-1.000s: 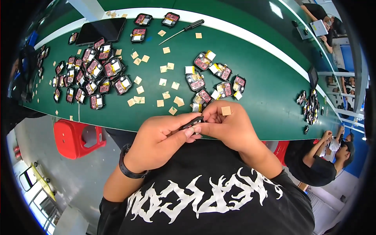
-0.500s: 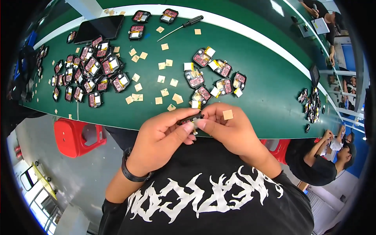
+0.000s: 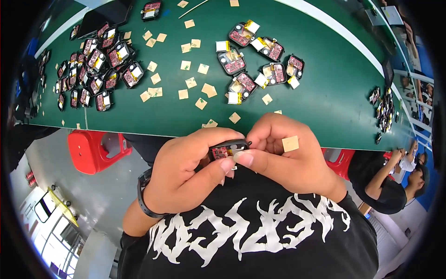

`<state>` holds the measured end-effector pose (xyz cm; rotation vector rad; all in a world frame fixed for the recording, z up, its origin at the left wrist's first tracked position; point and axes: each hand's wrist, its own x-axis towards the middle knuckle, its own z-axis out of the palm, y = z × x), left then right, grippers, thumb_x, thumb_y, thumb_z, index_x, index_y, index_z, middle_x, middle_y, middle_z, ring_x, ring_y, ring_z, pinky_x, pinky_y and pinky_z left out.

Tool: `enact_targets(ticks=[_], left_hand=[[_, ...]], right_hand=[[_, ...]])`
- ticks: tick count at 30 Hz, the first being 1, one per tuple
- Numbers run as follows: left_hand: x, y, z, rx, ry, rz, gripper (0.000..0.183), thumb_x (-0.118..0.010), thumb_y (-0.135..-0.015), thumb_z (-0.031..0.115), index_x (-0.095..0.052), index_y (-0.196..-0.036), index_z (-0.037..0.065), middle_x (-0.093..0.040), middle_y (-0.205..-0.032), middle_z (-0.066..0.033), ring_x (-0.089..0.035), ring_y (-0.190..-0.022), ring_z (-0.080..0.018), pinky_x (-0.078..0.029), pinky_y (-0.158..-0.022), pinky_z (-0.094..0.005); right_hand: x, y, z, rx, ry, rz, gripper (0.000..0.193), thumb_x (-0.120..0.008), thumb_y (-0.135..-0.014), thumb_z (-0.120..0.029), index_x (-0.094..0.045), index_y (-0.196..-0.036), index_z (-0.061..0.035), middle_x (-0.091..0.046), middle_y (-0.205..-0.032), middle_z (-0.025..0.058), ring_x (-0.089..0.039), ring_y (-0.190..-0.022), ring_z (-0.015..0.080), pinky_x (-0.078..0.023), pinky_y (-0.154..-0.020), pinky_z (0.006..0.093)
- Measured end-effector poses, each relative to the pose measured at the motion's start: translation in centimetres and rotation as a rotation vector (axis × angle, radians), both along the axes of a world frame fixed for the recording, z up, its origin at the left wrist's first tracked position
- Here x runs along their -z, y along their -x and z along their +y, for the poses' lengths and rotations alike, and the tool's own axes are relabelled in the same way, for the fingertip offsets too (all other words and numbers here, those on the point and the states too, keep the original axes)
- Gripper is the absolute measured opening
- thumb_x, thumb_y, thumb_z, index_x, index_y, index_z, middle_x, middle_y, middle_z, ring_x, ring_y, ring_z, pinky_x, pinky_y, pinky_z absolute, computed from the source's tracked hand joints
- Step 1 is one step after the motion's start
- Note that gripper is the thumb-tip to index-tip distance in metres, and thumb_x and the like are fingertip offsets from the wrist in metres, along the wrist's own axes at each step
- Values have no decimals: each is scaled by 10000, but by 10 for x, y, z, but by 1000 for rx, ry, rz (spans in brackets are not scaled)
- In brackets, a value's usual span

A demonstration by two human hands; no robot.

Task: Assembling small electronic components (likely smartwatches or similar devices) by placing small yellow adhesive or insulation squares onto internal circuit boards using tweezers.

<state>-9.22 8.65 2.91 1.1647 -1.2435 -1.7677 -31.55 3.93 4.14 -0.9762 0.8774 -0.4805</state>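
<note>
Just off the table's near edge, my two hands hold a small black device case (image 3: 221, 152) with a red circuit board showing inside. My left hand (image 3: 186, 169) wraps the case's left side, its thumb on the lower edge. My right hand (image 3: 297, 162) pinches the right end, thumb tip almost meeting the left thumb. Part of a pale piece shows at the thumbs, mostly covered. A tan square adhesive pad (image 3: 290, 143) clings to my right hand's fingers. Beyond my hands, several open cases (image 3: 242, 85) lie with white batteries folded outward.
On the green table (image 3: 162, 118), a heap of similar cases (image 3: 96, 60) is at the left, beside a black flat tray-like panel (image 3: 106, 18). Loose tan pads (image 3: 186, 65) are scattered mid-table. Another heap (image 3: 384, 111) lies far right, near a seated person (image 3: 390, 186). Red stools (image 3: 93, 151) stand below the table.
The view has shifted, so the table stuff appears higher. The case in my hands has tilted, and its red board now shows. Both hands keep their grip.
</note>
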Motion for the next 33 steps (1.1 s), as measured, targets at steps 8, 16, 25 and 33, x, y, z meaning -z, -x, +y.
enact_targets(ticks=[8,16,25,33], left_hand=[[-1,1,-1,54,130,73,496,-567,-995,147,-507,-1420,-100,-695,-1065,-146,-678,-798,-151,-557,-715,-273],[1,4,1,17,247,-86,405,-586,-961,48,-577,-1349,-65,-704,-998,-133,-678,-756,-171,-543,-685,-290],[15,-107,-57,-839,561,-1068,246,-521,-1072,149,-620,-1237,-4,-685,-939,-106,-637,-757,-202,-518,-692,-336],[12,-207,-113,-613,663,-1716,315,-578,-1047,255,-667,-1288,71,-674,-967,-167,-644,-807,-328,-505,-716,-432]], right_hand=[[-6,9,-1,6,-32,-47,116,-701,-974,-16,-590,-1002,4,-648,-885,18,-599,-768,22,-465,-636,206],[2,8,2,3,112,5,115,-721,-972,-68,-626,-995,-8,-667,-878,-6,-599,-757,37,-471,-651,233],[41,20,6,49,-386,-129,326,-501,-1110,-342,-621,-1062,-43,-619,-831,19,-505,-684,66,-395,-597,228],[28,36,-24,221,19,63,582,-536,-1092,-382,-474,-604,-71,-481,-569,-19,-385,-552,58,-302,-508,274]])
